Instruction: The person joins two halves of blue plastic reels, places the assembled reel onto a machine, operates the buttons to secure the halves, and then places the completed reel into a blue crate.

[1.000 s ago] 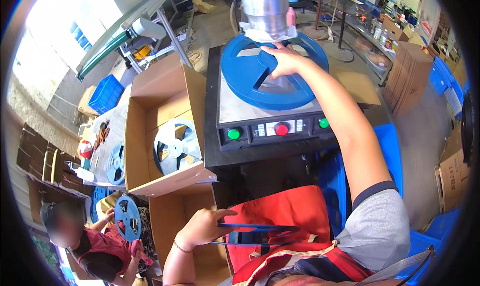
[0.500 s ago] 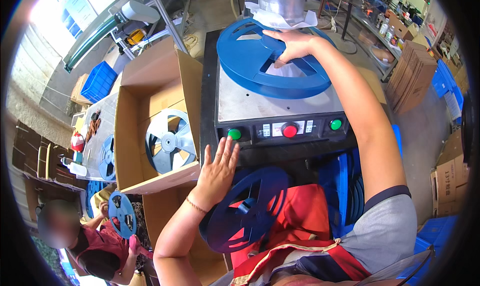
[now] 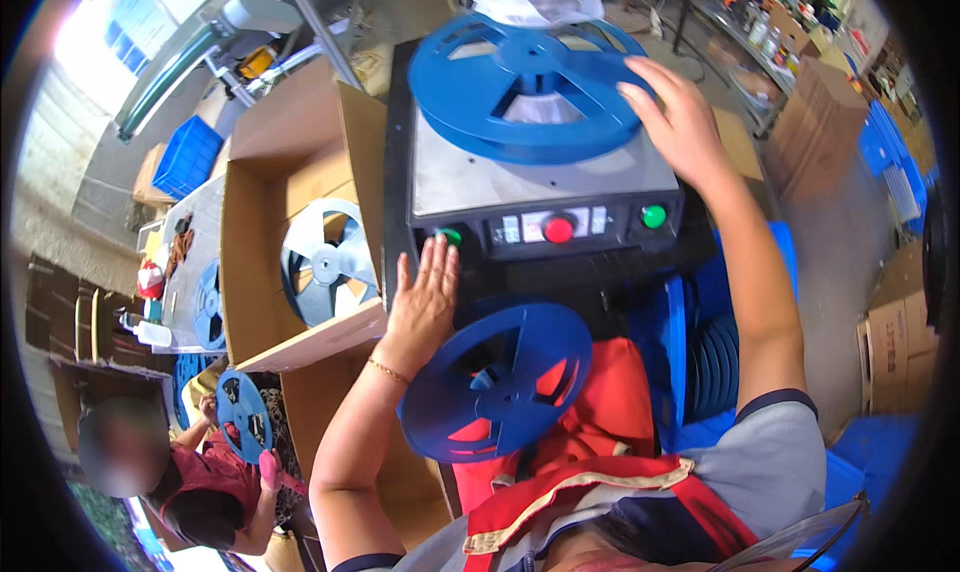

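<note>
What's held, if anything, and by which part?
Left hand: can't tell, thumb hidden near the lower reel. Right hand: open by the upper reel, no grip visible.

Short-sleeved grey shirt [image 3: 772, 454] with navy cuffs [image 3: 778, 408], beige-edged red apron [image 3: 612, 397], thin bracelet [image 3: 388, 370] are being worn.

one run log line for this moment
left hand: open, at left round green button | right hand: at large blue plastic reel, contact unclear | second blue spoked reel: tilted before red apron
</note>
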### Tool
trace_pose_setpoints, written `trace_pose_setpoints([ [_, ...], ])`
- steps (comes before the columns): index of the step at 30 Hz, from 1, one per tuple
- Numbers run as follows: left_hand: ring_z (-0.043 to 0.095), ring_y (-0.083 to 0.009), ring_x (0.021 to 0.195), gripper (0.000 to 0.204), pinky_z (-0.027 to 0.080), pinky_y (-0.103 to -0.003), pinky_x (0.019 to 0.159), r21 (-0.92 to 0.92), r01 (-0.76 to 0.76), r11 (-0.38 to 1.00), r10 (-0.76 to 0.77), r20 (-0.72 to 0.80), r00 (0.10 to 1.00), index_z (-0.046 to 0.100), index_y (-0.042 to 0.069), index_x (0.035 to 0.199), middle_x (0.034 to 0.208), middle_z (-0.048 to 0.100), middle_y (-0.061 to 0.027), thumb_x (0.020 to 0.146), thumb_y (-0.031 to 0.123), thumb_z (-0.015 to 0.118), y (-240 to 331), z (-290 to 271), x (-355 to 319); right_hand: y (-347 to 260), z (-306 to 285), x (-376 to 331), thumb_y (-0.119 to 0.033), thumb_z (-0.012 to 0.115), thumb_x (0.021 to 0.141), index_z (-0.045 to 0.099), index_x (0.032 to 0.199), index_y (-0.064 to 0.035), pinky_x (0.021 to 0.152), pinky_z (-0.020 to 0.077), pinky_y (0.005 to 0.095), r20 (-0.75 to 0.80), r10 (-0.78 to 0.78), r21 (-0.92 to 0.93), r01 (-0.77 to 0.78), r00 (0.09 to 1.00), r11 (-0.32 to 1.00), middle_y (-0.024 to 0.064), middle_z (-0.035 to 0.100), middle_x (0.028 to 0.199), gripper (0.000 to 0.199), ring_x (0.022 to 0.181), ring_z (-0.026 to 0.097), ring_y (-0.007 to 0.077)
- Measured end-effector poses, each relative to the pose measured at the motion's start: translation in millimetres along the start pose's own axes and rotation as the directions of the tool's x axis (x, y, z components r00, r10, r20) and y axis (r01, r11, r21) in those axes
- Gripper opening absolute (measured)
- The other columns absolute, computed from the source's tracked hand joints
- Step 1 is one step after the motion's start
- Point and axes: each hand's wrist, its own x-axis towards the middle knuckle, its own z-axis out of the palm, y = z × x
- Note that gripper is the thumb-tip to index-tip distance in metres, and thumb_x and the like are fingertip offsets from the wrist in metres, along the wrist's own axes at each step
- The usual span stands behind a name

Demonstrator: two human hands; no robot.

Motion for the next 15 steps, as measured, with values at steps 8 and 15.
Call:
trace_pose_setpoints([
  [8, 0.024, -0.0296, 0.146, 0.062, 0.01, -0.061, 0.115, 0.098, -0.017, 0.995, 0.018, -0.011, 1.0, 0.023, -0.002, 0.15, 0.156, 0.027, -0.0187, 0.092, 0.009, 0.043, 7.2, 10.9, 15.2, 0.8, 20.2, -215.7, -0.034, 0.058, 0.092, 0.036, 0.14, 0.0087, 0.117, 0.0197, 0.0456, 0.296, 0.193, -0.315, -0.095, 0.936, 0.944, 0.0265, 0.035, 0.148, 0.067, 0.142, 0.029, 0.0372],
  [15, 0.061, -0.04, 0.061, 0.019, 0.047, -0.046, 0.052, -0.499, -0.025, 0.866, 0.108, 0.138, 0.985, 0.057, 0.004, 0.07, 0.064, 0.06, -0.0198, 0.079, 0.014, 0.069, 99.1, -112.1, -26.2, -100.9, -30.5, -223.6, -0.057, 0.074, 0.071, 0.054, 0.127, 0.0018, 0.099, 0.041, 0.046, 0.312, -0.187, 0.547, -0.015, 0.932, 0.837, 0.0209, 0.054, 0.131, 0.083, 0.107, 0.054, 0.0365],
])
